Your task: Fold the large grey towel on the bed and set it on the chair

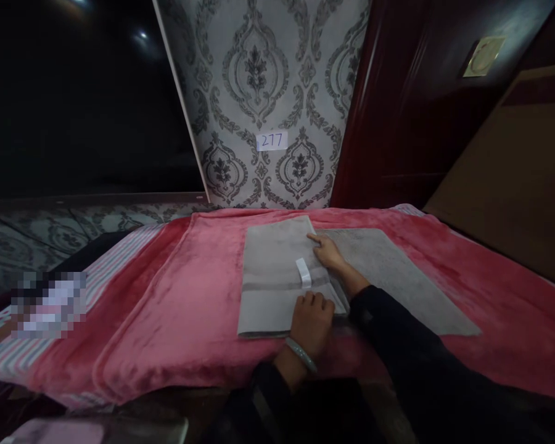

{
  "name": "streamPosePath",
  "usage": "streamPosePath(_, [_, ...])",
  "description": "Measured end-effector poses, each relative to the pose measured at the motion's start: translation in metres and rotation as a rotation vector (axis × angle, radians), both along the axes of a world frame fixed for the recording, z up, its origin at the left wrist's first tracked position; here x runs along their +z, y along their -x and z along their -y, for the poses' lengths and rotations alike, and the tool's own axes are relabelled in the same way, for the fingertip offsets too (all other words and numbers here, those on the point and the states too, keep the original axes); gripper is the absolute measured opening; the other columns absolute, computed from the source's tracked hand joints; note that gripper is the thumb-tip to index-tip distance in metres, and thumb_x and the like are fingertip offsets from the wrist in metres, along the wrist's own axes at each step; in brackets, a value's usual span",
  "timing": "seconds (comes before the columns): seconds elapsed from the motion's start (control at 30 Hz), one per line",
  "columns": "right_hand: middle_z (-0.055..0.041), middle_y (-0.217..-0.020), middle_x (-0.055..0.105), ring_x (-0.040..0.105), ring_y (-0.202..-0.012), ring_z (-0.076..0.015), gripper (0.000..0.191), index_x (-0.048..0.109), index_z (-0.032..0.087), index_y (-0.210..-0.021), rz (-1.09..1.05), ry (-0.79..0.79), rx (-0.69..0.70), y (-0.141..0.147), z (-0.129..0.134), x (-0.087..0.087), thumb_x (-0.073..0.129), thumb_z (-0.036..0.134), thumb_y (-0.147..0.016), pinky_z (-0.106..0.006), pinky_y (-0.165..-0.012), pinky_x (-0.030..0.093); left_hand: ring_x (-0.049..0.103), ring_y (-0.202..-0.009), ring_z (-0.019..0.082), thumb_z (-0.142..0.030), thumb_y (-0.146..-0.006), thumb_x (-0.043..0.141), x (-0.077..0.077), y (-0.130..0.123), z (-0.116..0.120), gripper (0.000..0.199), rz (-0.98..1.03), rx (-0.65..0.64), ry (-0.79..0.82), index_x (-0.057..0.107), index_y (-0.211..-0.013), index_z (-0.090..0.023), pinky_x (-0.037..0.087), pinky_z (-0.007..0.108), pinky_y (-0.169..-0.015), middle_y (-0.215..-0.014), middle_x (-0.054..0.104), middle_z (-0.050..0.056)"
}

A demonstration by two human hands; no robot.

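Observation:
A grey towel (271,253) lies on a pink blanket, its left part folded over and a wider grey part spread out to the right. A small white tag (303,273) shows on the folded part. My left hand (312,324), a bracelet at its wrist, curls its fingers over the towel's near edge below the tag. Higher up, my right hand (328,251) grips the right edge of the folded part, one finger pointing left across it. Between my hands the towel's layers stand slightly apart. My right palm is hidden from view.
The pink blanket (198,302) covers the surface, with a striped cloth (120,259) at its left. A dark screen (83,105) stands at the back left. Patterned wallpaper with a paper marked 277 (272,140) is behind. A large brown board (518,185) leans at the right.

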State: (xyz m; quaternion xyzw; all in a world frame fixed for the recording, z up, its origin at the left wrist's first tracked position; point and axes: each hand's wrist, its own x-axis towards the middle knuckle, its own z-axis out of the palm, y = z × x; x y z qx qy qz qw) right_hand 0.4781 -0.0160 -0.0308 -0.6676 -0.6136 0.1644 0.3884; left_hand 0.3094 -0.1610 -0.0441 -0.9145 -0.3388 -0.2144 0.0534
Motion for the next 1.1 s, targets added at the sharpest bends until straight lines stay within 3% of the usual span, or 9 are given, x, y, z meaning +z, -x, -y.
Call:
streamPosePath(0.1, [-0.0091, -0.135, 0.065, 0.057, -0.129, -0.0223, 0.060, 0.066, 0.015, -0.132, 0.007, 0.023, -0.013, -0.015, 0.009, -0.019, 0.051, 0.005, -0.074, -0.038, -0.115, 0.039, 0.059, -0.098, 0.025, -0.020, -0.092, 0.058, -0.001, -0.001, 0.011, 0.009, -0.003, -0.102, 0.117, 0.066, -0.097, -0.017, 0.050, 0.040, -0.084, -0.100, 0.067, 0.009])
streamPosePath(0.23, [-0.0097, -0.144, 0.058, 0.051, -0.135, -0.0234, 0.057, 0.060, 0.017, -0.139, -0.020, 0.011, 0.015, -0.021, 0.013, -0.035, 0.054, 0.017, -0.083, -0.043, -0.117, 0.035, 0.059, -0.112, 0.023, -0.020, -0.090, 0.060, 0.016, 0.042, 0.012, 0.024, 0.316, -0.185, 0.253, 0.065, -0.113, -0.022, 0.046, 0.042, -0.102, -0.117, 0.068, 0.007])
streamPosePath(0.37, [-0.0133, -0.145, 0.056, 0.052, -0.134, -0.0267, 0.060, 0.056, 0.015, -0.143, -0.096, 0.002, 0.038, -0.020, 0.014, -0.041, 0.060, 0.029, -0.085, -0.044, -0.115, 0.037, 0.058, -0.119, 0.025, -0.025, -0.089, 0.055, 0.023, 0.110, -0.016, 0.027, 0.800, 0.106, 0.349, 0.066, -0.114, -0.022, 0.044, 0.045, -0.106, -0.121, 0.067, 0.010])
streamPosePath(0.43, [-0.0130, -0.138, 0.062, 0.057, -0.128, -0.0285, 0.062, 0.056, 0.014, -0.142, -0.146, 0.014, 0.016, -0.018, 0.017, -0.043, 0.063, 0.034, -0.084, -0.044, -0.111, 0.042, 0.062, -0.110, 0.024, -0.031, -0.086, 0.058, 0.015, 0.133, -0.031, 0.030, 1.013, 0.261, 0.541, 0.064, -0.114, -0.020, 0.050, 0.042, -0.096, -0.116, 0.068, 0.010])
streamPosePath(0.5, [-0.0117, -0.130, 0.067, 0.060, -0.122, -0.0297, 0.064, 0.058, 0.014, -0.141, -0.167, 0.039, -0.009, -0.017, 0.022, -0.044, 0.067, 0.038, -0.082, -0.043, -0.107, 0.046, 0.065, -0.104, 0.023, -0.036, -0.083, 0.061, 0.003, 0.144, -0.040, 0.036, 1.125, 0.297, 0.735, 0.062, -0.115, -0.019, 0.053, 0.039, -0.090, -0.114, 0.068, 0.009])
streamPosePath(0.67, [-0.0107, -0.135, 0.064, 0.058, -0.127, -0.0275, 0.062, 0.062, 0.018, -0.136, -0.137, 0.002, 0.071, -0.025, 0.031, -0.035, 0.070, 0.027, -0.076, -0.042, -0.112, 0.042, 0.065, -0.105, 0.024, -0.035, -0.077, 0.068, -0.018, 0.138, -0.051, 0.056, 1.119, 0.251, 0.887, 0.054, -0.130, -0.021, 0.052, 0.041, -0.093, -0.114, 0.069, 0.008])
streamPosePath(0.77, [-0.0089, -0.138, 0.063, 0.057, -0.128, -0.0262, 0.063, 0.059, 0.020, -0.140, -0.114, -0.032, 0.072, -0.033, 0.036, -0.029, 0.067, 0.022, -0.078, -0.043, -0.113, 0.041, 0.060, -0.119, 0.026, -0.025, -0.073, 0.066, -0.023, 0.135, -0.057, 0.062, 1.023, 0.246, 0.800, 0.053, -0.134, -0.020, 0.045, 0.045, -0.107, -0.125, 0.066, 0.010])
streamPosePath(0.9, [-0.0112, -0.141, 0.060, 0.056, -0.129, -0.0261, 0.065, 0.058, 0.017, -0.141, -0.048, 0.066, 0.036, -0.037, 0.045, -0.036, 0.066, 0.017, -0.077, -0.042, -0.113, 0.041, 0.052, -0.132, 0.026, -0.018, -0.072, 0.063, -0.030, 0.135, -0.061, 0.059, 0.909, 0.257, 0.674, 0.058, -0.131, -0.020, 0.035, 0.044, -0.118, -0.138, 0.059, 0.009])
streamPosePath(1.1, [-0.0152, -0.142, 0.058, 0.055, -0.130, -0.0262, 0.067, 0.051, 0.011, -0.146, -0.017, 0.073, -0.002, -0.038, 0.047, -0.050, 0.065, 0.020, -0.081, -0.039, -0.112, 0.041, 0.061, -0.120, 0.024, -0.019, -0.077, 0.058, -0.029, 0.133, -0.057, 0.063, 0.906, 0.329, 0.750, 0.049, -0.139, -0.018, 0.049, 0.041, -0.105, -0.127, 0.066, 0.010])
